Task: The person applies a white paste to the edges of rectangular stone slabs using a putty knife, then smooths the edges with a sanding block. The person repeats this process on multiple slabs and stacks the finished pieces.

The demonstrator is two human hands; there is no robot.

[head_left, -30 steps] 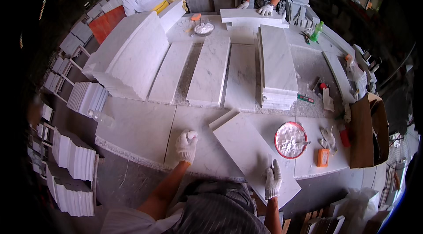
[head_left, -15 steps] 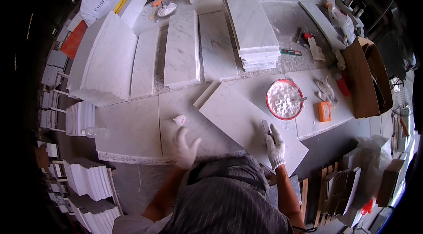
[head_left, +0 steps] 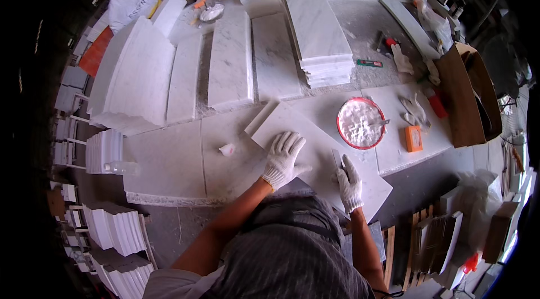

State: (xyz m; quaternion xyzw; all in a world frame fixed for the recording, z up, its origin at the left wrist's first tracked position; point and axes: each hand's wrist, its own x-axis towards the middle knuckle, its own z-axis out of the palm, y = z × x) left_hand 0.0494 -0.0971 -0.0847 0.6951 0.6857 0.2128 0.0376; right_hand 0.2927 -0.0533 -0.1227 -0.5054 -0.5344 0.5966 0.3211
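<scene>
My left hand (head_left: 285, 155), in a white knit glove, lies with fingers spread on a white marble slab (head_left: 315, 140). This slab rests at an angle across the near edge of the stone-topped table, and another slab edge (head_left: 261, 118) shows under its far left end. In my gloved right hand (head_left: 350, 185) is a putty knife (head_left: 337, 158), its blade pointing away from me over the slab; the handle is mostly hidden. A red-rimmed bowl (head_left: 339, 130) of white paste, with a tool standing in it, sits just beyond the slab. A small white crumpled piece (head_left: 227, 149) lies left of my left hand.
Stacked marble slabs (head_left: 318, 23) and upright ones (head_left: 132, 74) fill the far side. On the right are an orange box (head_left: 414, 138), loose gloves (head_left: 415, 112) and a cardboard box (head_left: 458, 96). A clear bottle (head_left: 121, 168) lies left. A co-worker (head_left: 132, 3) stands at far left.
My left hand has moved right and forward, from above the table onto the slab, and now lies flat. My right hand keeps the putty knife in nearly the same place.
</scene>
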